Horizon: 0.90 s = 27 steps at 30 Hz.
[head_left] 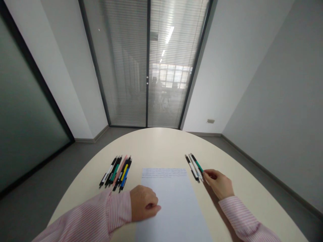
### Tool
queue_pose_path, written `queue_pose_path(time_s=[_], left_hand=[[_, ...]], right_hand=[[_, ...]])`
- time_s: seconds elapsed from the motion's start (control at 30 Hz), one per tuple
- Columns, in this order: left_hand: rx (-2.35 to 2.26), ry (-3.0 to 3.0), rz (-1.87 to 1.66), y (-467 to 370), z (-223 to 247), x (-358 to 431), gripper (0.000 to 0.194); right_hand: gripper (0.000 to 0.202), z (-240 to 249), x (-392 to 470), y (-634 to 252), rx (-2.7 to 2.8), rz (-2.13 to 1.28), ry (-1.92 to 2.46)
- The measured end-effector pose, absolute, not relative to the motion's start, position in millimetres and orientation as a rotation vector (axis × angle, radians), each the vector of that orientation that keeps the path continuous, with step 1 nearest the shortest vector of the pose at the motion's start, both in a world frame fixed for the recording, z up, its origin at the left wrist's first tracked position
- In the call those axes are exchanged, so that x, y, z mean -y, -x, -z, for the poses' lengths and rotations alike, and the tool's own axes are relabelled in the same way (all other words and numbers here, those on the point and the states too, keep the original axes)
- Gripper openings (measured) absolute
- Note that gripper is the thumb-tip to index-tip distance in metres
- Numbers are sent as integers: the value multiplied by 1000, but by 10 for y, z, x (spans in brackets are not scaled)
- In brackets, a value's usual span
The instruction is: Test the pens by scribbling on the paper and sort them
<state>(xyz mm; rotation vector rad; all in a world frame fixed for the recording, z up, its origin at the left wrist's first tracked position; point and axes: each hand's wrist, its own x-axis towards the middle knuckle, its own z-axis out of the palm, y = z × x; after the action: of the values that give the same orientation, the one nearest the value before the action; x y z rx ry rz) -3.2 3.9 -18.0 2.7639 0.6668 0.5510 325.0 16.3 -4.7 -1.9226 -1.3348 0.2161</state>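
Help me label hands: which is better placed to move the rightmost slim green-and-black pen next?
Right hand, probably: its fingertips meet that pen; the left hand lies farther off, partly over the white paper sheet.

This looks like an office — a small meeting room. A dark-framed glass partition (147, 60) with slatted blinds (126, 107) fills the far side, and strip lights (170, 35) show in the glass. A frosted panel (25, 111) stands at the left; the walls (242, 50) are plain, the floor (30, 191) grey. The pale, curved-edge bench (161, 144) carries office things — pens (119, 172) and a sheet of paper (174, 205) with lines of writing (164, 173).
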Motion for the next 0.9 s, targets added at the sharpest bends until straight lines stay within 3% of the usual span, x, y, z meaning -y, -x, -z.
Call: queue_pose_path(time_s=[0.23, 0.53, 0.9], left_hand=[[-667, -2791, -554, 29, 179, -43, 35], [-543, -2914, -587, 50, 126, -36, 27], [-637, -2973, -487, 27, 72, 12, 21]], right_hand=[[30, -117, 43, -2860, 1540, -34, 1788], [17, -6, 537, -1890, 2590, -78, 1184], [13, 33, 512, -1837, 2663, -57, 1215]])
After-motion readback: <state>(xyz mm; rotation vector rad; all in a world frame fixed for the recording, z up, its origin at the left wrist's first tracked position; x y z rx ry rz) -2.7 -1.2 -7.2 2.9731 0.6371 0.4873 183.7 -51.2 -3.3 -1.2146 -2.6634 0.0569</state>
